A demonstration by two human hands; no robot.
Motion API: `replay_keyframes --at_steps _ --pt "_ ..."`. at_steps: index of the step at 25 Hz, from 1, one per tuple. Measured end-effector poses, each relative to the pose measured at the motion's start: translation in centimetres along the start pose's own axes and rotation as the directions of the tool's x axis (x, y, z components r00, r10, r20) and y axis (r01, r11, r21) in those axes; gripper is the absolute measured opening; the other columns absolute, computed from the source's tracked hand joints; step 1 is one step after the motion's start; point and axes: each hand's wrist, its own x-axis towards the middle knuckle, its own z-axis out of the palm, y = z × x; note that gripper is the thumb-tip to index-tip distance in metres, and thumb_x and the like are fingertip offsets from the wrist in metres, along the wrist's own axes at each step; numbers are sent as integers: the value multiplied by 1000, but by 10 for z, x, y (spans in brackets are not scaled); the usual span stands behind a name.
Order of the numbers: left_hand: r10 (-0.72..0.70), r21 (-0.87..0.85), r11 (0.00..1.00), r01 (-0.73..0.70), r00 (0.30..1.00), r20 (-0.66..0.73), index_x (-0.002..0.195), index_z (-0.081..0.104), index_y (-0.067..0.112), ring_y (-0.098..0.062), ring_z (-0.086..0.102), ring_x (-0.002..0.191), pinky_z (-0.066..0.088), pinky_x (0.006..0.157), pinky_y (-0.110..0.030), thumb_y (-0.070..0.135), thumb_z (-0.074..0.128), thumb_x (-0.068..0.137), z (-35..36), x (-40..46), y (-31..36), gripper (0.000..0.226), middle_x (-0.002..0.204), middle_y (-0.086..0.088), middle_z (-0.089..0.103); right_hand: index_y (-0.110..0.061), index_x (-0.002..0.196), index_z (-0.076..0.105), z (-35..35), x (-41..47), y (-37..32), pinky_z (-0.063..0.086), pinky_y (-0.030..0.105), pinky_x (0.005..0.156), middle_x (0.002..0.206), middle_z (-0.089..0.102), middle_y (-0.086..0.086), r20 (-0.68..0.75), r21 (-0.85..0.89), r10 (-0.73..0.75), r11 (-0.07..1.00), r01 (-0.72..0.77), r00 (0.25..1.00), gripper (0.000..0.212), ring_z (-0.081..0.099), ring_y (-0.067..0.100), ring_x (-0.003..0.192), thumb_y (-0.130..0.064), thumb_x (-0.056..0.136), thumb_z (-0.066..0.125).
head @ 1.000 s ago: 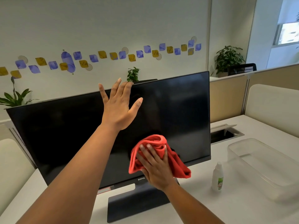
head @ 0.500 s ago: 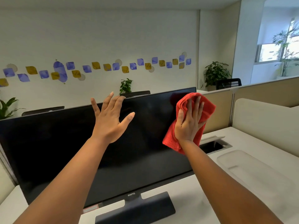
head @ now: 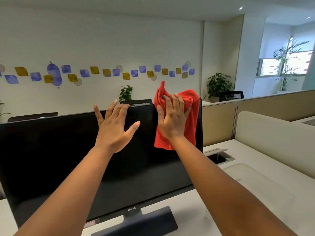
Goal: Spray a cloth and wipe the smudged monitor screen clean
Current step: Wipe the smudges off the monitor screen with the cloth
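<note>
A wide black monitor (head: 51, 150) stands on a white desk, its screen dark. My left hand (head: 114, 128) rests flat on the screen's upper middle, fingers spread and fingertips at the top edge. My right hand (head: 172, 118) presses a bunched red cloth (head: 192, 120) against the screen's upper right corner; part of the cloth sticks up above the top edge. The spray bottle is out of view.
The monitor's dark base (head: 144, 223) sits at the desk's near edge. A clear plastic bin (head: 265, 183) lies to the right, behind my right forearm. An open cable hatch (head: 219, 156) is in the desk beyond it. Beige partitions (head: 272, 130) border the desk.
My right hand swept the cloth from the screen's bottom centre up to the upper right, then left along the top edge. My left hand stayed on the screen. The view tilted upward.
</note>
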Motion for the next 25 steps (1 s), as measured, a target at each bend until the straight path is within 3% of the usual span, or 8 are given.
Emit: replay_keyframes --at_steps 4,7,11,16,22,25 --pt "-25 32 999 22 995 92 143 15 25 -10 -2 143 -29 104 -40 58 15 85 -9 -2 -13 67 154 2 18 -14 120 55 -3 -1 -5 14 62 110 129 53 10 30 3 27 1000 -27 999 44 36 29 131 -40 89 38" --pt "-135 137 982 127 989 53 144 8 21 -13 -2 143 -24 107 -44 52 18 92 -31 -18 -58 62 156 0 11 -14 124 52 -4 -1 -3 11 60 110 133 49 11 54 -1 44 999 -44 998 48 32 28 133 -42 89 34" --pt "-240 208 948 240 970 -25 144 14 15 -17 3 143 -22 108 -43 50 17 85 -71 -56 -124 69 155 -6 16 -16 130 47 5 -9 -17 4 58 112 141 43 7 -2 33 87 996 -87 996 48 24 27 139 -40 91 33" --pt "-260 140 957 254 965 26 138 32 11 -22 11 143 -13 110 -53 45 25 82 -84 -62 -134 66 148 -10 32 -18 143 24 24 -34 -57 -4 52 112 153 21 7 -10 42 155 987 -155 988 56 9 25 143 -43 93 27" --pt "-260 34 965 258 963 68 137 33 12 -19 9 143 -17 109 -51 43 25 80 -86 -61 -142 65 148 -8 32 -14 143 25 50 -64 -136 2 57 109 152 24 13 21 64 62 996 -63 998 62 9 27 140 -46 90 27" --pt "-259 4 966 260 963 79 138 32 12 -18 8 143 -18 109 -50 39 25 79 -87 -61 -146 65 149 -8 30 -14 143 24 64 -83 -171 5 60 108 150 28 13 54 30 -66 998 64 996 61 10 27 139 -45 90 28"
